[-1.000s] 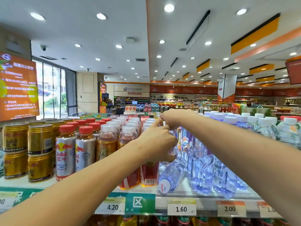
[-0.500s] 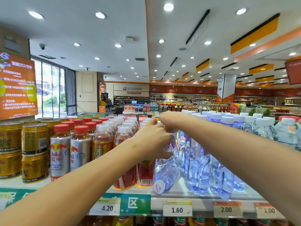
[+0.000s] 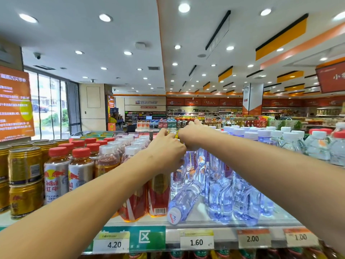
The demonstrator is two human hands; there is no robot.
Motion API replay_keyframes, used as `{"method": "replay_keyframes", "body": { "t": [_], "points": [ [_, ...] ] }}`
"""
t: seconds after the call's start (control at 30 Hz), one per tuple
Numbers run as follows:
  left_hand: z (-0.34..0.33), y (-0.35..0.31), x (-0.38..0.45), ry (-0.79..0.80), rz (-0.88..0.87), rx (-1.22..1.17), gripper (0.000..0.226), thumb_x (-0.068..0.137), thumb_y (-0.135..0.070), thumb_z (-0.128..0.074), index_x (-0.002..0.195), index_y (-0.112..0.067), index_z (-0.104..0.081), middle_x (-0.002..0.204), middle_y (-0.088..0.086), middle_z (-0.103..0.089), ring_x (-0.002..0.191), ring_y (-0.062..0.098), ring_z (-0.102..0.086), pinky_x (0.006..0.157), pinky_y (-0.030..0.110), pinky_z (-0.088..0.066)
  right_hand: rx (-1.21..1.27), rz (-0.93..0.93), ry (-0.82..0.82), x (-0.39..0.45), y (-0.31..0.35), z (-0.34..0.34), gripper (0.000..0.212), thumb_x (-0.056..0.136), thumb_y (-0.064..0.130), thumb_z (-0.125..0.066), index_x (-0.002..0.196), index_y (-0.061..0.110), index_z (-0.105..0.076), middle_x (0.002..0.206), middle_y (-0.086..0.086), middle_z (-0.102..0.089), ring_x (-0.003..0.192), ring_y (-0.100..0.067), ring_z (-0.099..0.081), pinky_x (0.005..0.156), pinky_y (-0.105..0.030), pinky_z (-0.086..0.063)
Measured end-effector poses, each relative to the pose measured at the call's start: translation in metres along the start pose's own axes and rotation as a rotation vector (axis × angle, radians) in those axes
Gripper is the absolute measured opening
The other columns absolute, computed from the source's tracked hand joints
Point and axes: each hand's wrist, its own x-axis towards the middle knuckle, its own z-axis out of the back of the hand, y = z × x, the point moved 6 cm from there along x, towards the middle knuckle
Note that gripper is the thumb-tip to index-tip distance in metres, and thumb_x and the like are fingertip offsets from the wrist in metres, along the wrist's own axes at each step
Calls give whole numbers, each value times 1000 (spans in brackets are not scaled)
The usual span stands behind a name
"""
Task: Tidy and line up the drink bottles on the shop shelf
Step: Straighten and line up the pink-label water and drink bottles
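Observation:
My left hand (image 3: pixel 166 148) and my right hand (image 3: pixel 192 136) reach side by side deep over the top shelf, fingers curled down among the bottle tops. The backs of the hands hide what the fingers touch. A bit of yellow cap (image 3: pixel 176 135) shows between them. Below my left wrist stand red-labelled tea bottles (image 3: pixel 158 193). One clear water bottle (image 3: pixel 183 200) lies on its side, its white cap pointing at the shelf's front edge. Upright clear water bottles (image 3: pixel 220 191) stand right of it under my right forearm.
Gold cans (image 3: pixel 24 165) and red-capped Red Bull bottles (image 3: pixel 56 174) fill the shelf's left end. White-capped amber drink bottles (image 3: pixel 108 159) run back in rows. More white-capped water bottles (image 3: pixel 291 144) stand at the right. Price tags (image 3: pixel 197 242) line the shelf's front rail (image 3: pixel 224 228).
Both hands have moved farther back along the rows of bottles. The fallen water bottle still lies where it was.

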Motion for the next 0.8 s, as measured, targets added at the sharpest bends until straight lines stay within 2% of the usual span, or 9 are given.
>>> {"method": "replay_keyframes", "body": {
  "t": [0.07,0.2,0.33,0.43,0.53,0.57,0.67,0.73,0.8],
  "points": [
    [-1,5,3,53,32,-13,25,99,-43,-51,86,-22,-52,73,-4,-42,86,25,-43,83,42,-30,-35,14,29,1,-2,-3,22,101,17,-57,80,18,-50,89,-1,-56,108,-30,-48,114,-54,-21],
    [-3,13,11,118,63,-30,32,101,-42,-51,79,-19,-46,74,-2,-42,86,24,-40,92,44,-35,-57,62,35,4,-2,-3,4,99,15,-60,98,16,-63,76,4,-51,102,-28,-54,117,-57,-15],
    [-5,21,28,142,72,-83,43,99,-38,-53,64,-23,-33,66,-6,-39,74,24,-42,75,38,-31,-47,53,81,9,-2,-4,13,99,15,-59,106,16,-69,81,5,-58,105,-27,-59,122,-60,-4],
    [-13,30,41,182,98,-147,39,99,-39,-53,66,-24,-40,67,-7,-46,68,20,-47,62,31,-30,-20,57,95,12,-6,-3,2,100,22,-61,100,22,-63,85,7,-60,111,-27,-59,124,-61,-2],
    [-15,36,50,239,101,-204,35,99,-44,-54,69,-27,-47,70,-9,-52,70,17,-52,53,26,-33,-26,58,136,14,-10,-9,34,103,34,-58,136,26,-59,124,5,-66,135,-26,-52,122,-66,-2],
    [-13,39,52,252,102,-223,32,99,-45,-54,73,-27,-53,72,-9,-55,70,17,-53,52,26,-35,-14,71,124,14,-11,-8,38,103,35,-59,139,26,-57,130,6,-65,136,-26,-51,120,-67,-4],
    [-5,49,54,257,109,-276,29,99,-47,-56,97,-20,-69,88,-3,-67,80,22,-61,57,28,-41,3,62,131,12,-16,1,33,104,35,-58,134,21,-59,133,6,-63,138,-27,-50,119,-67,-8],
    [0,54,54,261,113,-328,31,100,-42,-57,107,-15,-72,100,3,-71,85,25,-61,61,30,-42,20,63,101,10,-19,10,19,103,32,-58,119,22,-60,115,6,-61,133,-26,-52,118,-66,-13],
    [4,57,55,259,108,-382,33,100,-37,-57,109,-9,-73,103,9,-72,87,28,-62,67,33,-46,130,46,67,13,-22,15,26,99,28,-64,123,19,-63,107,5,-63,124,-27,-54,116,-64,-21]
  ]
}}
